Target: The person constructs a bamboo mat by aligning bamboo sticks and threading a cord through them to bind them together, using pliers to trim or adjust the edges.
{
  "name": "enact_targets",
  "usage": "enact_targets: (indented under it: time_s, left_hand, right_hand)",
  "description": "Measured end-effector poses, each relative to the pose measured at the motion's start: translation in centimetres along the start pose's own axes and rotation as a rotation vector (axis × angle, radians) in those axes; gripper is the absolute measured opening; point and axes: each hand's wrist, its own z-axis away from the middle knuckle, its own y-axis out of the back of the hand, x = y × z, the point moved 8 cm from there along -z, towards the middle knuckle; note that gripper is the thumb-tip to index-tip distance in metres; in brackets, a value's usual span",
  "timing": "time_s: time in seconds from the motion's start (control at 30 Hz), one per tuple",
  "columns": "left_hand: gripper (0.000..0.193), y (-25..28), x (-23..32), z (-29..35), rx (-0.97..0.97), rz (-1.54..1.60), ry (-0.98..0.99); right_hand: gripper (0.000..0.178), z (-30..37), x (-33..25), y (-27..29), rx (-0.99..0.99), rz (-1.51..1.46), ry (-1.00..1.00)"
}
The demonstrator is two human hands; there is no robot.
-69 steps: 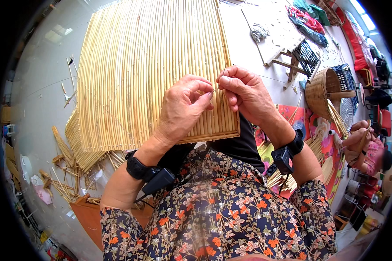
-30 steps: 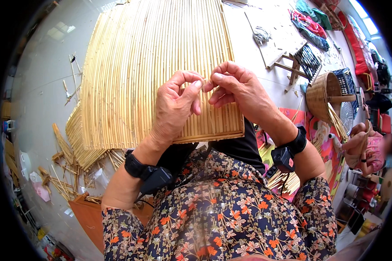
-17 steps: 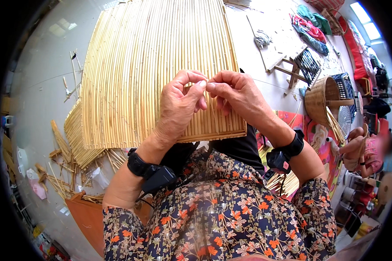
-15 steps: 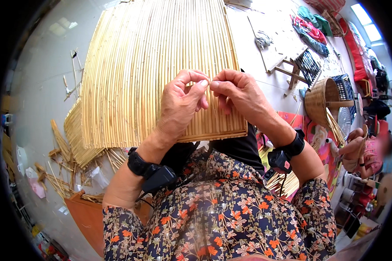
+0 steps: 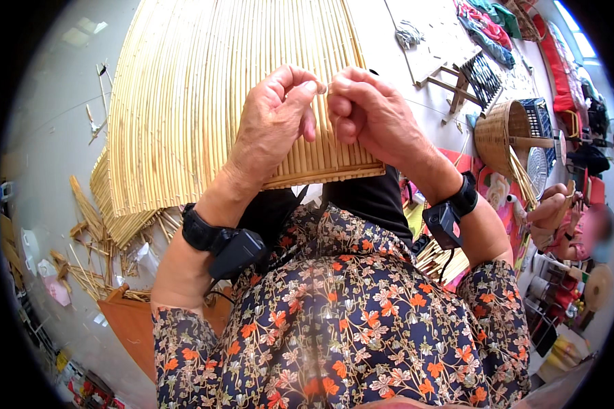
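A large mat of pale yellow reed sticks [image 5: 177,102], laid side by side and tied in rows, spreads out in front of me. Its near edge is over my lap. Above it, towards its right side, my left hand [image 5: 269,129] is closed in a pinch of thumb and forefinger. Close beside it, my right hand [image 5: 378,119] is curled shut, its fingertips nearly meeting the left ones. Whatever thin thing they pinch, if any, is too small to make out. Each wrist wears a black strap with a small black device.
Loose reed scraps [image 5: 85,266] lie on the floor at left, near another reed mat [image 5: 116,221] and a brown wooden seat [image 5: 129,327]. At right stand a woven basket [image 5: 491,140], a small folding stool [image 5: 481,78] and a seated person [image 5: 580,232].
Both hands have risen in the picture, away from my body, with a slightly wider gap between their fingertips. The mat's near edge also sits higher in view. The fingers stay pinched.
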Motion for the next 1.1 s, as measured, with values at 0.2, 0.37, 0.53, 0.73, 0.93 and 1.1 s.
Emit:
enact_targets:
  time_s: [0.2, 0.37, 0.53, 0.73, 0.93, 1.1]
  left_hand:
    - [0.016, 0.9, -0.4, 0.1, 0.001, 0.094, -0.035]
    - [0.016, 4.2, -0.9, 0.1, -0.002, 0.554, -0.018]
    - [0.018, 4.3, -0.8, 0.8, -0.028, 0.579, -0.049]
    - [0.017, 3.7, -0.2, 1.3, -0.038, 0.580, -0.062]
    - [0.015, 3.6, -0.4, 1.0, -0.078, 0.553, -0.071]
    - [0.014, 3.3, -0.2, 0.7, -0.067, 0.539, -0.068]
  right_hand:
    - [0.017, 0.1, 1.0, 0.4, -0.056, -0.210, 0.032]
    - [0.016, -0.7, 1.6, 0.0, -0.086, -0.073, 0.019]
    - [0.018, -1.2, 2.6, -0.4, -0.063, 0.028, -0.085]
    - [0.016, -1.0, 2.4, -1.0, -0.092, -0.070, -0.100]
    - [0.016, -1.1, 2.1, -0.6, -0.008, -0.094, -0.028]
    - [0.018, -0.9, 1.5, -0.6, 0.099, 0.130, -0.054]
